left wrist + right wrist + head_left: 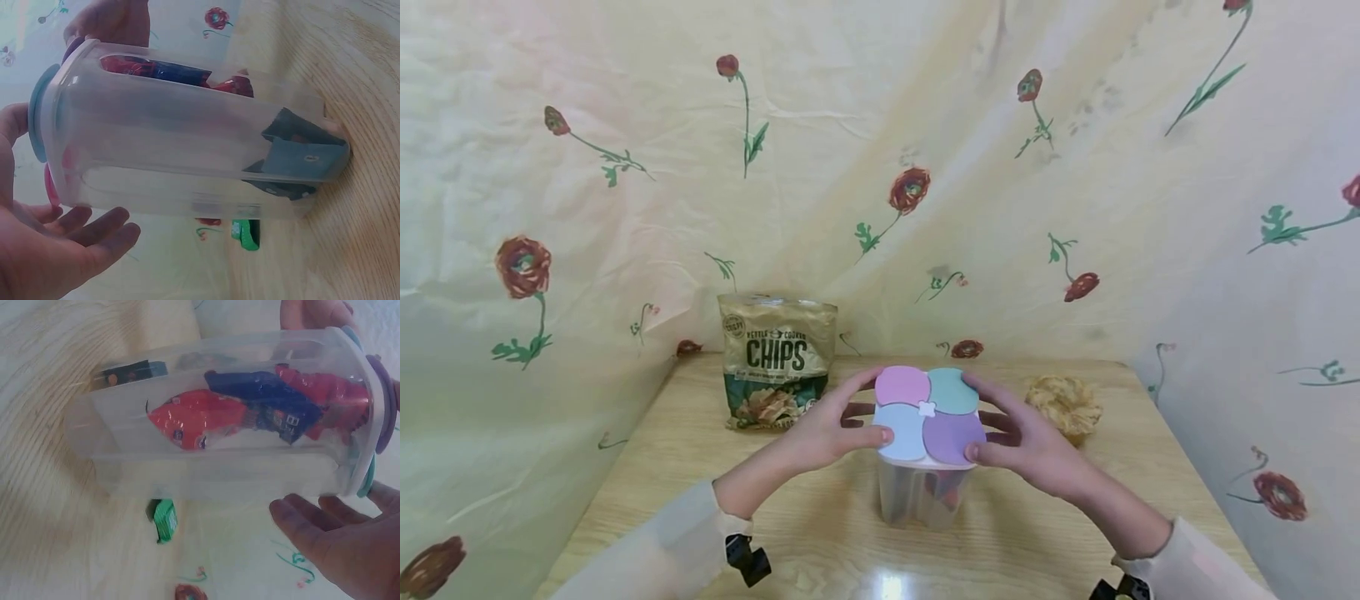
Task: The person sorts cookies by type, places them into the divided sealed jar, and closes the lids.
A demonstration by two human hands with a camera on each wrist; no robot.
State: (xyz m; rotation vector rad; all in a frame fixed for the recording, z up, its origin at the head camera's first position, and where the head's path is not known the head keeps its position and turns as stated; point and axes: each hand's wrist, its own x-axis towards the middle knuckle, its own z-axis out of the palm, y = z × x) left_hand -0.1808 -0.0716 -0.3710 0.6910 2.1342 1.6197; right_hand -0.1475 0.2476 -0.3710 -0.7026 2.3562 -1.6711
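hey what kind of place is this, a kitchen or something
Probably not a real kitchen: more likely a makeshift home or staged snack corner. A wooden table stands walled in by draped floral cloth, with a chips bag on it and both hands around a clear container with a pastel lid.

Container [925,492] centre on table [820,533]; chips bag [777,360] behind-left; scrunchie [1064,404] right.

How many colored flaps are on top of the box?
4 flaps on the box lid: pink back left, teal back right, light blue front left, purple front right. None looks hidden.
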